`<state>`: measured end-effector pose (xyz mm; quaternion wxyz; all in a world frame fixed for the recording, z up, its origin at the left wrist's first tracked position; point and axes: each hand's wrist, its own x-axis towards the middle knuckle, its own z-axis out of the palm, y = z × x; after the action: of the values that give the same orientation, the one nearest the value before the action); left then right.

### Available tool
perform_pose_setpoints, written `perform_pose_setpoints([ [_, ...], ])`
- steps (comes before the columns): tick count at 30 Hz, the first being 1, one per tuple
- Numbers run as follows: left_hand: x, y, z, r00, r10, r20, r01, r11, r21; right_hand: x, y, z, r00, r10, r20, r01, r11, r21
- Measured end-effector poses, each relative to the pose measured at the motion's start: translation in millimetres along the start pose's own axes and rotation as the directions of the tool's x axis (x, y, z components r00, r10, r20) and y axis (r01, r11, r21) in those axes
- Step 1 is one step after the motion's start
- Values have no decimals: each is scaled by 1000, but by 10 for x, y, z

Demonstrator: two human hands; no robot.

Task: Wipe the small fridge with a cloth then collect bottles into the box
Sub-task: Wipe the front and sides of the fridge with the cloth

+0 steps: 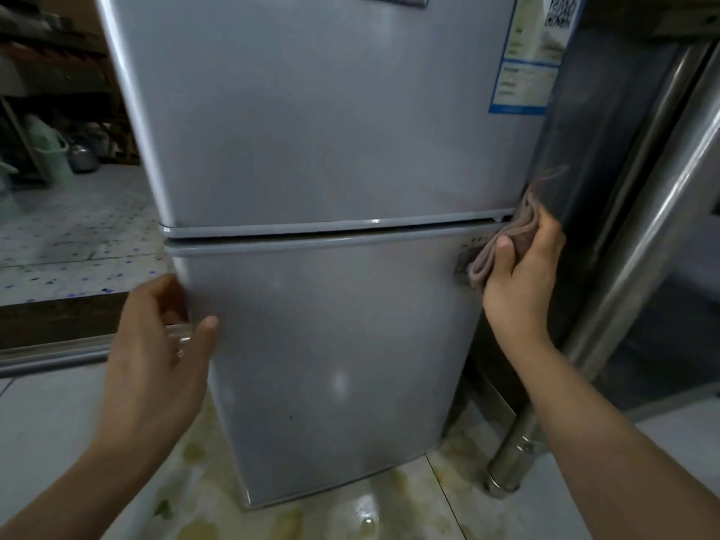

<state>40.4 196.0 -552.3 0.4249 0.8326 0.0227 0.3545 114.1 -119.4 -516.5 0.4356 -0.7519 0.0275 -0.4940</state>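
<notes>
- Tiled floor (46,415) is running under everything, yellowish stains are pooling right at the foot of the fridge (319,150), and a steel cabinet (662,228) is crowding it on your right side.
- You're kneeling or crouching pretty close, so the silver two-door fridge is filling most of the view, with the seam between upper and lower door sitting about mid-frame.
- Your right hand (522,274) is gripping the folded pinkish cloth (502,247), thumb pinning it from the front and the other fingers curling behind it, right at the right end of that door seam. I'm guessing you're working the edge where grime collects, which is why the cloth is bunched up instead of spread flat.
- Your right arm is reaching up and in from the lower right, wrist bending slightly toward the fridge.
- Your left hand (163,344) is bracing the left edge of the lower door, thumb lying on the front face and the fingers wrapping round the side, probably keeping the fridge from shifting while you're scrubbing.
- No bottles or box are showing anywhere here, so you're looking at the wiping part, with the collecting not yet begun.
</notes>
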Motion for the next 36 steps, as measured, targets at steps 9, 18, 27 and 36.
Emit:
perform_pose_setpoints([
  [9, -78, -99, 82, 1000, 26, 2, -26, 997, 75, -698, 354, 81, 954, 284, 96, -273, 955, -119],
  [18, -89, -108, 91, 1000, 8, -16, -7, 999, 48, -645, -167, 344, 974, -196, -113, 193, 980, -41],
  [27, -85, -49, 32, 999, 0, 37, -1, 1000, 27, -1266, 25, 210, 834, -445, 327, 478, 878, -24],
  [36, -254, -195, -32, 986, -7, 165, -14, 992, 122, -1460, -464, 540, 750, -592, 294, 621, 784, -5],
])
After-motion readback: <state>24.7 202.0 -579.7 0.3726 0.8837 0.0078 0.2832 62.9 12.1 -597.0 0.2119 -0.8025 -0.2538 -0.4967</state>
